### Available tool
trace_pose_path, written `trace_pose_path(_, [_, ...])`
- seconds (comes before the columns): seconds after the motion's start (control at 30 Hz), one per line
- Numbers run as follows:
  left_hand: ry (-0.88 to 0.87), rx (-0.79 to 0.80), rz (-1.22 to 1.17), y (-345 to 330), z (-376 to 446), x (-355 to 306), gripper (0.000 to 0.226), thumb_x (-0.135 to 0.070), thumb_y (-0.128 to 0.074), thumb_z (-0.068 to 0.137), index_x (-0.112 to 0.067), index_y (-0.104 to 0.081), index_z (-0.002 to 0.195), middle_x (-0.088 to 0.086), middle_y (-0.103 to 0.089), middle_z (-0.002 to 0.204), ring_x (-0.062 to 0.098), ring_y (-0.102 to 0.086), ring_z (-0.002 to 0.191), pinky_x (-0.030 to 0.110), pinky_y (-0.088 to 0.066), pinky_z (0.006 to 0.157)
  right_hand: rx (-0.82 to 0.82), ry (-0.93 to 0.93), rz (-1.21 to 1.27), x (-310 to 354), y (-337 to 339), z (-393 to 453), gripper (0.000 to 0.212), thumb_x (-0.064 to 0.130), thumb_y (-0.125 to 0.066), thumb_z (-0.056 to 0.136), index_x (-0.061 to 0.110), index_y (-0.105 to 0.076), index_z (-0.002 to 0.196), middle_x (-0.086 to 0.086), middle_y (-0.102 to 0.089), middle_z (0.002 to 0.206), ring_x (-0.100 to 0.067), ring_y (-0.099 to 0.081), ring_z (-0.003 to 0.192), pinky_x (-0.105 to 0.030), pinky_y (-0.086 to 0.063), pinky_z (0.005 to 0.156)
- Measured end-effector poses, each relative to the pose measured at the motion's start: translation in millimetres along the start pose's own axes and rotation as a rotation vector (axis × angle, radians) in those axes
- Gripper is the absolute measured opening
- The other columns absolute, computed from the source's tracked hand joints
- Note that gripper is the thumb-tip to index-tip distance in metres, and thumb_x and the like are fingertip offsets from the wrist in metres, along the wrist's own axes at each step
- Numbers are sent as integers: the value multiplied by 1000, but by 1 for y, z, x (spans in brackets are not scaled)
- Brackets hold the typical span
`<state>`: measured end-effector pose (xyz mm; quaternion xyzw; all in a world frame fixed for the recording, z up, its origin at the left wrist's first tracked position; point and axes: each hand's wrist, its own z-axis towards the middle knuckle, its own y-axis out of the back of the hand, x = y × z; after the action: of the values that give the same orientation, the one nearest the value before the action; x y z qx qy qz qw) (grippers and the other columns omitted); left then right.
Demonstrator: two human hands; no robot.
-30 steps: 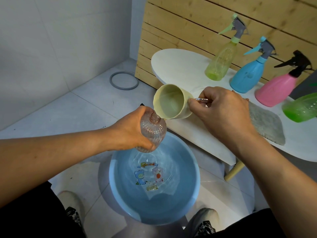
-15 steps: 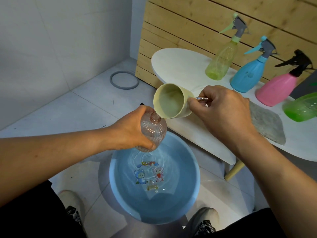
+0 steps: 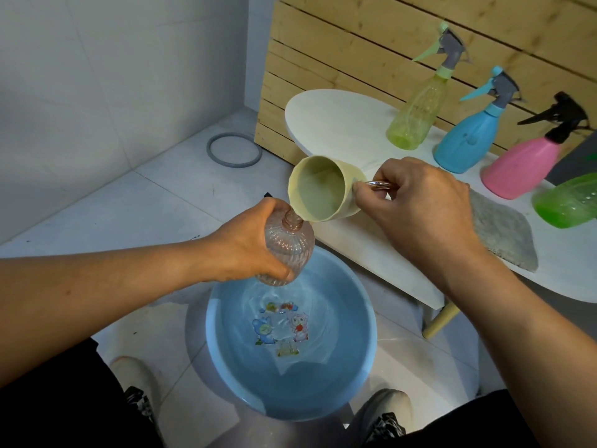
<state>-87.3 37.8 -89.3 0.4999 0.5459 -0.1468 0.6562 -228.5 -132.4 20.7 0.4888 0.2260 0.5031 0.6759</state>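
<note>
My left hand (image 3: 248,245) grips a clear pinkish ribbed bottle (image 3: 292,248) without a spray head, held upright over a blue basin (image 3: 355,376) of water on the floor. My right hand (image 3: 416,202) holds the shiny handle of a pale yellow cup (image 3: 323,192). The cup is tipped on its side, its lower lip touching the bottle's open neck. The cup's inside looks wet and greyish.
A white oval low table (image 3: 336,124) stands behind the basin, carrying yellow-green (image 3: 416,118), blue (image 3: 468,137) and pink (image 3: 523,166) spray bottles, a green bottle body (image 3: 568,202) and a grey cloth (image 3: 500,231). A grey ring (image 3: 234,150) lies on the tiled floor. My shoes flank the basin.
Both hands hold almost still; the cup stays tilted against the bottle's neck. The water in the basin ripples slightly.
</note>
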Motion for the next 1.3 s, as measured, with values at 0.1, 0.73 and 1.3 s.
trace_pose_path(0.1, [-1, 0, -3, 0, 0, -1, 103, -21, -100, 55, -32, -41, 138, -18, -56, 123, 3, -60, 111, 27, -58, 92, -7, 3, -13, -1, -1, 0, 29, 41, -60, 91, 20, -58, 71, 2, -55, 71, -19, -49, 66, -23, -27, 53])
trace_pose_path(0.73, [-10, -3, -29, 0, 0, 1, 100, -19, -100, 55, -33, -42, 135, -17, -58, 122, 3, -60, 110, 25, -58, 90, -45, 53, -29, 1, -1, -2, 28, 40, -59, 92, 22, -55, 71, 3, -51, 70, -20, -46, 63, -22, -24, 52])
trace_pose_path(1.3, [-9, -2, -28, 0, -1, -2, 101, -19, -100, 57, -32, -41, 138, -18, -54, 124, 3, -57, 112, 23, -56, 88, -70, 90, -39, 3, 0, -3, 28, 42, -58, 93, 25, -50, 73, 4, -49, 70, -18, -43, 62, -22, -22, 51])
